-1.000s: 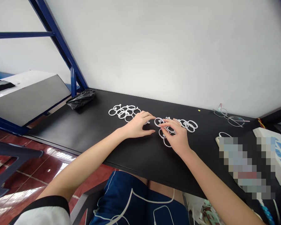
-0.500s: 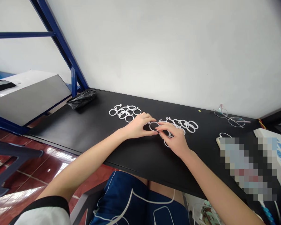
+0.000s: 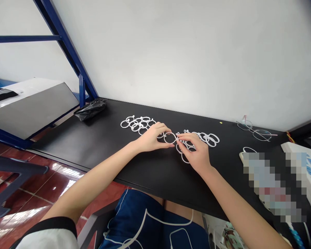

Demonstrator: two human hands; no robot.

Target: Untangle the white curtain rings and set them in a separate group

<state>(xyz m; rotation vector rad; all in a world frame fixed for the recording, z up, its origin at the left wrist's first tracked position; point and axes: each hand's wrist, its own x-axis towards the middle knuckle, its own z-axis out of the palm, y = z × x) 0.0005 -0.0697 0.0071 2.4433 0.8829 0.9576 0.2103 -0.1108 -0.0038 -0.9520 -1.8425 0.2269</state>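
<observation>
The fingers [image 3: 181, 135] of the right hand [image 3: 198, 150] appear pinched, thumb to forefinger, on the near edge of one white ring [image 3: 170, 143], just at its right side. From where I'm standing, the ring sits between the two hands, seemingly a little above the black worktop [image 3: 93, 147]. The left hand [image 3: 152, 139] is curved around its other side with thumb and forefinger spread apart, one above the rim and one below; whether they touch it, I can't tell.

To handle this neatly, I'd keep the right pinch light and steady, since so thin a hoop would probably twist under a hard squeeze. The left fingers would do best to meet the rim squarely from both sides and have it secure before the right lets go. I'd also watch the loose white rings [image 3: 211, 140] close under and beyond the right hand, as one could easily snag on another. A second cluster of white rings [image 3: 138, 126] lies just beyond the left hand, overlapping, so keep that wrist clear.
</observation>
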